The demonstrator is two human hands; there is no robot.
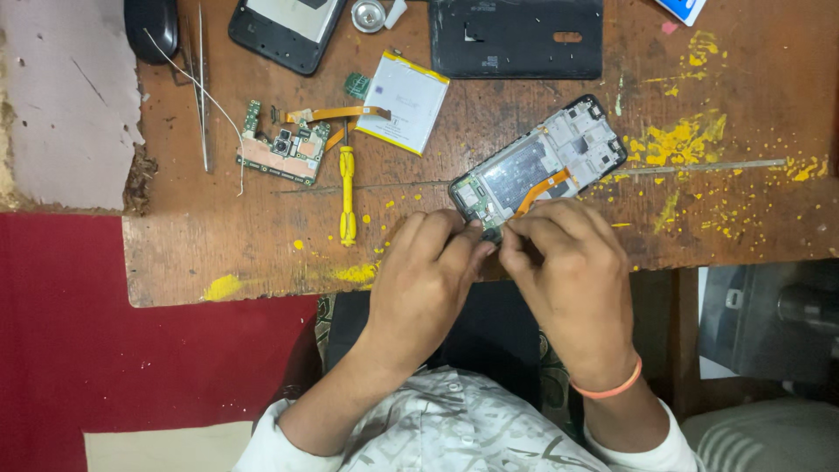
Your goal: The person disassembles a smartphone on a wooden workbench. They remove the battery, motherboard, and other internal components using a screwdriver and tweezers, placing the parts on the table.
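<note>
An opened phone frame [546, 157] with an orange flex cable lies tilted on the wooden table [218, 253], its lower end toward me. My left hand [419, 280] and my right hand [568, 271] meet at that lower end, fingertips pinching on its bottom edge. What sits between the fingertips is too small to tell. My right wrist wears an orange band [609, 385].
A yellow screwdriver [347, 197], a green circuit board [281, 150] and a white battery [404, 100] with an orange cable lie to the left. Tweezers [204, 87], another phone body [284, 31] and a black back cover [516, 39] lie further back. Yellow stains mark the right side.
</note>
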